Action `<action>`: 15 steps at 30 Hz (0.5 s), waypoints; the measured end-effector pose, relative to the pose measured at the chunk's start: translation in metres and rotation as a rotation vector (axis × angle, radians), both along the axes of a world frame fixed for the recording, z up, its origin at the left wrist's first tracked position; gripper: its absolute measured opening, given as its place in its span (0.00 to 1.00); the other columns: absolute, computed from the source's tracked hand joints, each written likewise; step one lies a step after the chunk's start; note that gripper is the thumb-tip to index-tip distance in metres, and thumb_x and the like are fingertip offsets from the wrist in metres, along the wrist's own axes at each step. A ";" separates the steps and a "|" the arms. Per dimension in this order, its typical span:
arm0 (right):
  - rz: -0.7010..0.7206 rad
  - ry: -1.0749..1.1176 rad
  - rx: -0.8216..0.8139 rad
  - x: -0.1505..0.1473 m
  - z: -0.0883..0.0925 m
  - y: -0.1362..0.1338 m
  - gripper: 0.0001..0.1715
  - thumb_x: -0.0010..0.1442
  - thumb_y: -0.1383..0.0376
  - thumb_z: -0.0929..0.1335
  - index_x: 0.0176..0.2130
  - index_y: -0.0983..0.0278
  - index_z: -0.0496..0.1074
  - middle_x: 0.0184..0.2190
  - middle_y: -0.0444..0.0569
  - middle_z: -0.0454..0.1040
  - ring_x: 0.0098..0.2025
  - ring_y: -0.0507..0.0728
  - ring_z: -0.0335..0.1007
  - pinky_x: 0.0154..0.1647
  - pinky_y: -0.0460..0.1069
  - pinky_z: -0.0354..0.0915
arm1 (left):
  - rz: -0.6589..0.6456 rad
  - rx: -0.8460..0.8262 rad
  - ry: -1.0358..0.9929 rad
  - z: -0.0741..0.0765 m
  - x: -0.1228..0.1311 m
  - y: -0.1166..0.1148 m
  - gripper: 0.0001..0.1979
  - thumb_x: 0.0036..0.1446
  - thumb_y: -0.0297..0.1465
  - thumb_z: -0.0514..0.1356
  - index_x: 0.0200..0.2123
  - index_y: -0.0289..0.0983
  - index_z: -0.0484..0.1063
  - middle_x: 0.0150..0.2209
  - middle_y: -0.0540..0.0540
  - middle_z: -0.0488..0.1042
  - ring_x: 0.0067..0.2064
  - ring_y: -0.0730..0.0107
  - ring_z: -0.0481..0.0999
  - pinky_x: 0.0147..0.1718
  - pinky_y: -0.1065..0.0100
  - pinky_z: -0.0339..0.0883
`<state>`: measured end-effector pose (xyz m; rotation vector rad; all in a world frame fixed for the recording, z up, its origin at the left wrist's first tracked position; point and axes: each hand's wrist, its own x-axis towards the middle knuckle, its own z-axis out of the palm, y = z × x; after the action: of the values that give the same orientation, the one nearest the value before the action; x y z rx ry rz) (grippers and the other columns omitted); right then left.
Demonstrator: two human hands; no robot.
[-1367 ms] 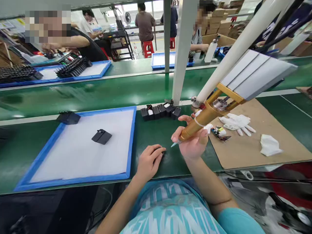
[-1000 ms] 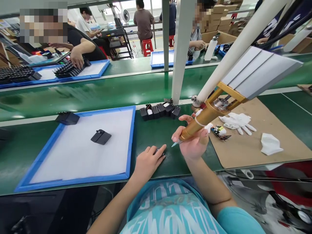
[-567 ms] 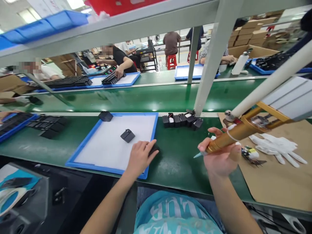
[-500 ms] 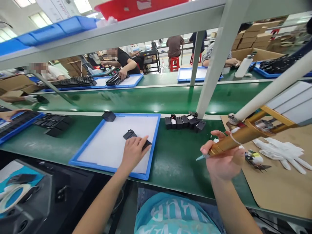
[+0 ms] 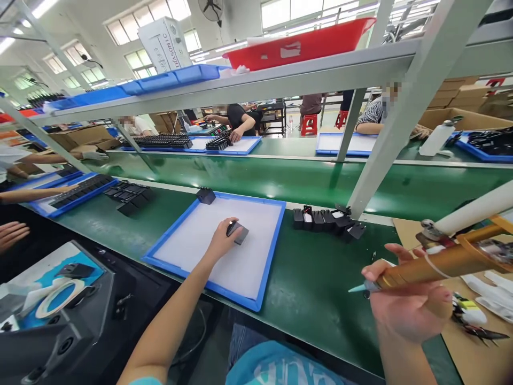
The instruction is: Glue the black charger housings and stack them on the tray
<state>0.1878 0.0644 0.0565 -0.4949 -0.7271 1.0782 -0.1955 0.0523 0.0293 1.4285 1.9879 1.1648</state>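
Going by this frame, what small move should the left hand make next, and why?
Probably settle the black block on the white lining and let go: the left hand's fingers are on it, inside the rim of the blue tray, while the right hand holds the gold tool away from the tray.

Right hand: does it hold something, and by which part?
The right hand holds the gold tool by its lower end, just behind the pale-blue tip.

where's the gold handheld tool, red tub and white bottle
Gold handheld tool (image 5: 417, 271), head view, on its barrel.
Red tub (image 5: 312, 49), head view, front wall.
White bottle (image 5: 435, 140), head view, on its body.
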 end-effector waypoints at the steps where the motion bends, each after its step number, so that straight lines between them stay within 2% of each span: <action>1: -0.024 0.003 -0.013 0.000 0.000 0.001 0.27 0.46 0.46 0.70 0.43 0.56 0.73 0.40 0.47 0.76 0.20 0.57 0.73 0.19 0.55 0.68 | -0.002 -0.002 -0.072 0.002 0.003 -0.004 0.25 0.57 0.51 0.53 0.50 0.42 0.67 0.44 0.42 0.72 0.47 0.55 0.73 0.46 0.50 0.69; 3: -0.070 0.005 -0.037 0.000 0.003 0.001 0.27 0.43 0.46 0.71 0.41 0.55 0.74 0.39 0.46 0.76 0.19 0.57 0.72 0.20 0.56 0.67 | -0.031 -0.006 -0.337 0.008 0.013 -0.016 0.26 0.61 0.51 0.45 0.53 0.43 0.63 0.45 0.42 0.73 0.44 0.58 0.76 0.40 0.54 0.73; 4: -0.094 0.000 -0.048 -0.001 0.007 0.000 0.27 0.43 0.45 0.71 0.40 0.55 0.75 0.38 0.46 0.76 0.19 0.57 0.71 0.20 0.56 0.66 | -0.057 -0.004 -0.516 0.011 0.019 -0.023 0.25 0.62 0.51 0.44 0.54 0.44 0.61 0.47 0.42 0.74 0.45 0.59 0.76 0.39 0.55 0.73; 6: -0.119 -0.034 -0.077 -0.005 0.015 -0.003 0.25 0.43 0.45 0.71 0.39 0.53 0.76 0.38 0.45 0.76 0.19 0.57 0.70 0.21 0.57 0.64 | -0.119 0.009 -0.859 0.021 0.031 -0.036 0.23 0.61 0.51 0.48 0.54 0.45 0.59 0.50 0.42 0.74 0.47 0.59 0.76 0.38 0.57 0.73; 7: -0.129 -0.055 -0.090 -0.006 0.019 -0.005 0.24 0.43 0.45 0.71 0.38 0.51 0.77 0.39 0.44 0.75 0.19 0.56 0.69 0.23 0.58 0.63 | -0.146 0.018 -0.967 0.025 0.036 -0.042 0.23 0.60 0.50 0.49 0.54 0.46 0.59 0.50 0.42 0.74 0.48 0.59 0.76 0.38 0.57 0.72; 9: -0.146 -0.097 -0.116 -0.009 0.026 -0.008 0.21 0.45 0.44 0.71 0.38 0.49 0.77 0.41 0.43 0.74 0.20 0.55 0.68 0.25 0.59 0.61 | -0.183 0.027 -1.006 0.033 0.041 -0.050 0.23 0.61 0.50 0.49 0.54 0.46 0.58 0.51 0.41 0.74 0.49 0.57 0.75 0.37 0.58 0.72; 11: -0.164 -0.125 -0.131 -0.009 0.028 -0.009 0.21 0.45 0.43 0.70 0.35 0.49 0.77 0.43 0.43 0.74 0.21 0.55 0.66 0.26 0.60 0.59 | -0.200 0.026 -0.952 0.039 0.041 -0.053 0.25 0.61 0.51 0.48 0.55 0.45 0.58 0.52 0.39 0.73 0.48 0.56 0.76 0.36 0.57 0.72; 13: -0.173 -0.113 -0.172 -0.007 0.025 -0.008 0.24 0.40 0.41 0.71 0.33 0.50 0.78 0.47 0.45 0.73 0.23 0.55 0.66 0.25 0.60 0.58 | -0.220 0.022 -0.901 0.040 0.038 -0.053 0.26 0.60 0.53 0.47 0.56 0.45 0.57 0.53 0.38 0.72 0.48 0.54 0.76 0.36 0.55 0.72; 15: -0.135 0.043 -0.336 -0.004 0.017 -0.004 0.27 0.32 0.40 0.72 0.32 0.48 0.77 0.53 0.41 0.70 0.24 0.55 0.66 0.23 0.59 0.57 | -0.241 0.021 -0.883 0.040 0.034 -0.051 0.27 0.60 0.53 0.47 0.56 0.45 0.57 0.53 0.38 0.72 0.48 0.54 0.76 0.37 0.55 0.72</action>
<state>0.1841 0.0601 0.0739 -0.7939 -0.4675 1.0850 -0.1615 0.0010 0.0695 0.8749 1.1584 1.3747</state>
